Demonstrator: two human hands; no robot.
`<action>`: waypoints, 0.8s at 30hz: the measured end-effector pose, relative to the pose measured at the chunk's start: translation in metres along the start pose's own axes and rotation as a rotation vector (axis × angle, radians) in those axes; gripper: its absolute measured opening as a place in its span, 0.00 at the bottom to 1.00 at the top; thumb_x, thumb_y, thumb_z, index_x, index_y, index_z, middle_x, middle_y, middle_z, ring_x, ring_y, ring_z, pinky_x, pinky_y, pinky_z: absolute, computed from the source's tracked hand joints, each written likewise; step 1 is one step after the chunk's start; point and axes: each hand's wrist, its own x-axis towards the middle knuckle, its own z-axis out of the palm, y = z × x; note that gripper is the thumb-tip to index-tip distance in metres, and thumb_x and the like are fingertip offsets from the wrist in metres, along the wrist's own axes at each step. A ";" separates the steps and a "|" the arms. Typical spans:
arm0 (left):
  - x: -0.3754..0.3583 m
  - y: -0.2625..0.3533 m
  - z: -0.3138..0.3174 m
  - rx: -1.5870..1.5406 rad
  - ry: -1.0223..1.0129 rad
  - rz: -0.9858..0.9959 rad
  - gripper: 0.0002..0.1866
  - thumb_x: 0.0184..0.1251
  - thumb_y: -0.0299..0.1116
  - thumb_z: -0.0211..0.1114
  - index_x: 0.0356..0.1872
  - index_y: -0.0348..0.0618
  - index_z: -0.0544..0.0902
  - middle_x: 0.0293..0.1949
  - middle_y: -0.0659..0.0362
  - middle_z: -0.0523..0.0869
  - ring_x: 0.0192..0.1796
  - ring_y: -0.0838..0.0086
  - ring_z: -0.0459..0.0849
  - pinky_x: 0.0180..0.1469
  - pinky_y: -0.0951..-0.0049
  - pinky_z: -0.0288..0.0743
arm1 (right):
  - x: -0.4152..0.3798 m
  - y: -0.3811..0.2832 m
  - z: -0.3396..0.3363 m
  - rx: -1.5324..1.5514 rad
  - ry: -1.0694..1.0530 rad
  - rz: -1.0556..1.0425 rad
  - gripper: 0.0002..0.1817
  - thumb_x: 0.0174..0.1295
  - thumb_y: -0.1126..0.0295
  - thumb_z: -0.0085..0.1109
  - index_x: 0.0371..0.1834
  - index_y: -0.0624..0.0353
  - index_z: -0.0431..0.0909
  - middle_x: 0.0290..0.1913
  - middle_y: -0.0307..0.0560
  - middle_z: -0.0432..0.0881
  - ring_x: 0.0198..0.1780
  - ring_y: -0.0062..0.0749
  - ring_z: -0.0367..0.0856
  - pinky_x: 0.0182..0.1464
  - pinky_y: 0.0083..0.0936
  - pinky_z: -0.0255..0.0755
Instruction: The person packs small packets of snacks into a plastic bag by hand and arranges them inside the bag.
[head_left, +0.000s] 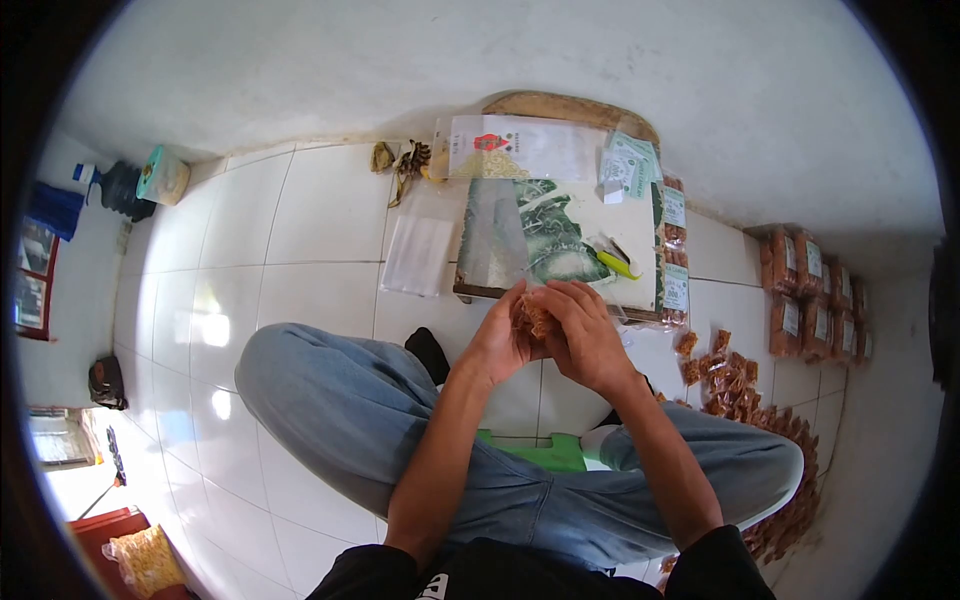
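Just past my lap, my left hand and my right hand are closed around a clear plastic bag of brown snacks. Fingers cover much of the bag, so how full it is cannot be made out. Right beyond my hands stands a low table with a worn green and white top. On it lie a yellow-green cutter, a clear plastic sheet and some green-and-white printed labels. A stack of clear plastic bags is on the floor left of the table.
Small brown snack packets are heaped on the floor by my right knee. Labelled packs line the table's right side, with more stacked packs against the wall. Dried banana peels and a lidded tub are to the left.
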 end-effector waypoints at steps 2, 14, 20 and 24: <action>0.004 -0.004 -0.008 -0.069 -0.069 0.031 0.23 0.76 0.51 0.49 0.61 0.47 0.75 0.56 0.57 0.82 0.55 0.65 0.83 0.57 0.56 0.79 | -0.002 -0.001 0.002 -0.112 -0.078 -0.045 0.28 0.58 0.73 0.62 0.64 0.52 0.70 0.63 0.56 0.71 0.70 0.53 0.65 0.73 0.53 0.50; 0.003 -0.005 0.000 -0.231 -0.080 0.432 0.13 0.74 0.38 0.59 0.56 0.50 0.76 0.55 0.57 0.80 0.52 0.68 0.82 0.57 0.63 0.77 | -0.002 -0.011 0.011 0.142 0.173 0.259 0.25 0.59 0.79 0.57 0.61 0.46 0.79 0.66 0.53 0.68 0.68 0.52 0.66 0.71 0.48 0.55; 0.017 -0.011 -0.020 -0.190 0.008 0.485 0.17 0.69 0.26 0.64 0.57 0.49 0.76 0.55 0.58 0.81 0.52 0.70 0.82 0.57 0.65 0.77 | -0.010 -0.007 0.033 0.487 0.318 0.452 0.27 0.57 0.85 0.59 0.61 0.56 0.76 0.60 0.53 0.74 0.60 0.44 0.75 0.58 0.34 0.76; 0.011 -0.015 0.001 -0.082 0.078 0.535 0.21 0.68 0.22 0.64 0.61 0.47 0.75 0.56 0.58 0.81 0.54 0.72 0.81 0.58 0.66 0.77 | -0.005 -0.020 0.034 0.585 0.401 0.609 0.24 0.61 0.80 0.61 0.62 0.59 0.75 0.58 0.50 0.75 0.61 0.34 0.76 0.56 0.29 0.78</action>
